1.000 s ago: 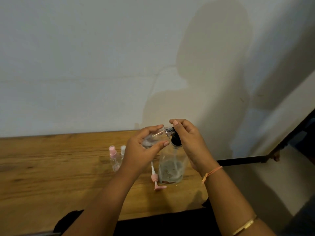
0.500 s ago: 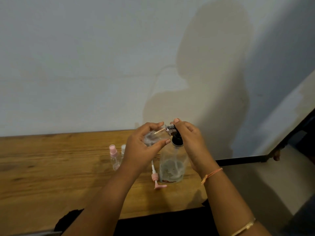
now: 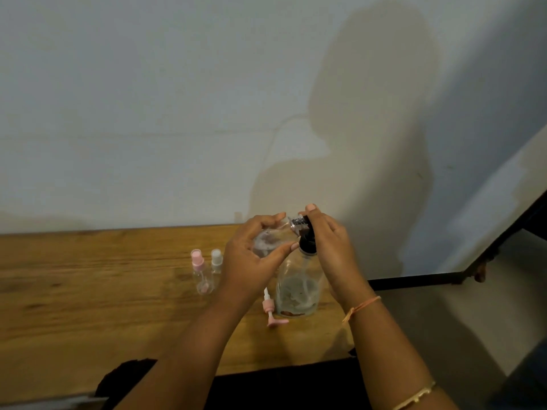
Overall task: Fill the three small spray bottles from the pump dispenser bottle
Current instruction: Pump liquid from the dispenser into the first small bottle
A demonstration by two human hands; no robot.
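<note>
Close by table (image 3: 88,306) edge: L hand (image 3: 251,261) grips spray bottle (image 3: 265,241), R hand (image 3: 331,247) pump (image 3: 302,230).

Clear plastic, pink trim, honey-brown wood.
In the left hand (image 3: 251,261), a clear small spray bottle (image 3: 266,242), faintly pinkish; under the right hand (image 3: 328,250), a clear pump dispenser bottle (image 3: 299,291) with black collar and silver top, cloudy grey-brown low down. Left of the left hand, a pink-capped bottle (image 3: 201,276) and a white-capped bottle (image 3: 216,261), both clear. Below the left hand, a pink spray head (image 3: 270,309). On the right wrist, an orange thread (image 3: 361,306); up the arm, a gold bangle (image 3: 414,398). Beneath both hands, a streaky-grained table (image 3: 88,291).
</note>
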